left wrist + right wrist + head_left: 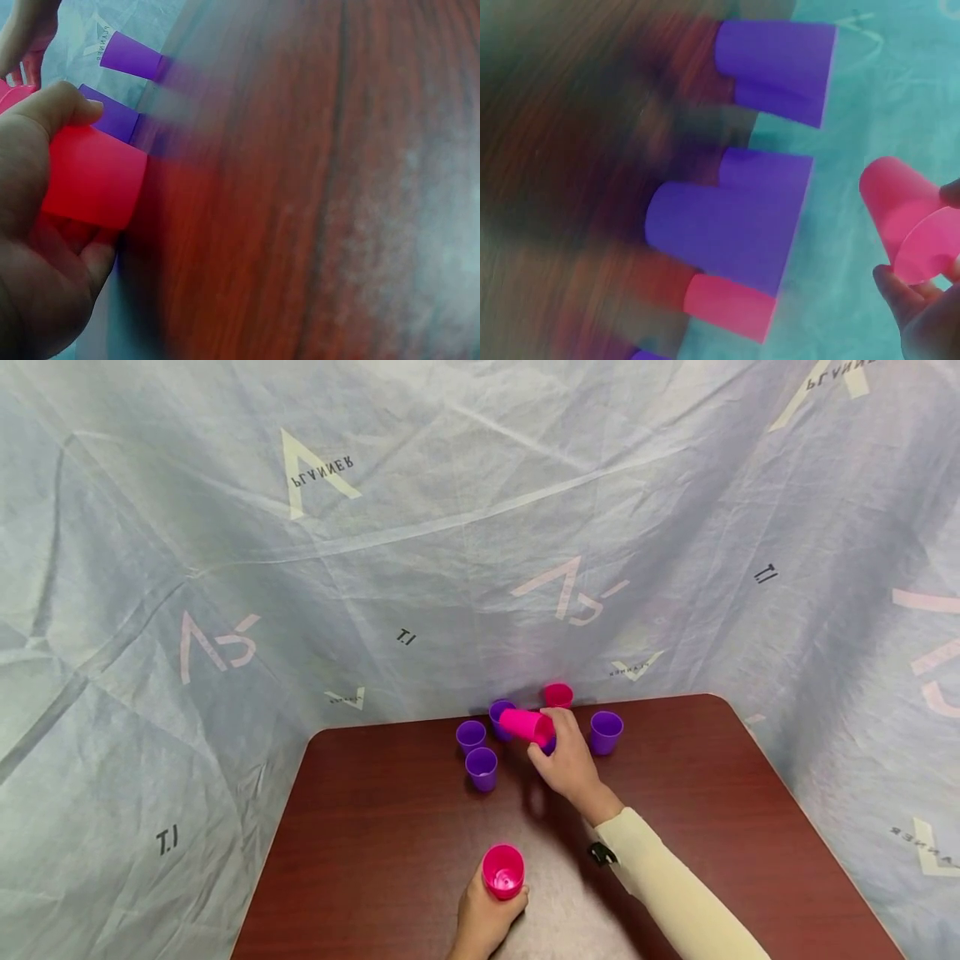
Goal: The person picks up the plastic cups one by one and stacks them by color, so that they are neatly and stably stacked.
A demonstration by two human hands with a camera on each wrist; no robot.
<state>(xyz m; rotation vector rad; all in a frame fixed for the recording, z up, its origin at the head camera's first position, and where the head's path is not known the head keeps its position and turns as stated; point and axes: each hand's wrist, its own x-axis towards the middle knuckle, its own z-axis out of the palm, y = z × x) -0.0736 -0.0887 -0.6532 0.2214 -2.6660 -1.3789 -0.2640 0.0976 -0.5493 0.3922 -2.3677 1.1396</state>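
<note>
My left hand (483, 917) grips an upright pink cup (504, 872), its open mouth facing up, near the front of the table. In the left wrist view, the thumb and fingers wrap round this pink cup (101, 180). Farther out, my right hand (568, 762) holds another pink cup (522, 724) on its side in the air, with its mouth toward the palm. The right wrist view shows fingertips at the rim of that pink cup (904, 214). Beneath and behind the right hand, a purple cup (551, 747) is mostly hidden.
Upright purple cups stand on the brown table (375, 827): one front left (482, 770), one behind it (471, 737), one farther back (500, 720), and a purple cup (605, 733) at right. A pink cup (558, 695) stands by the grey cloth wall (450, 568).
</note>
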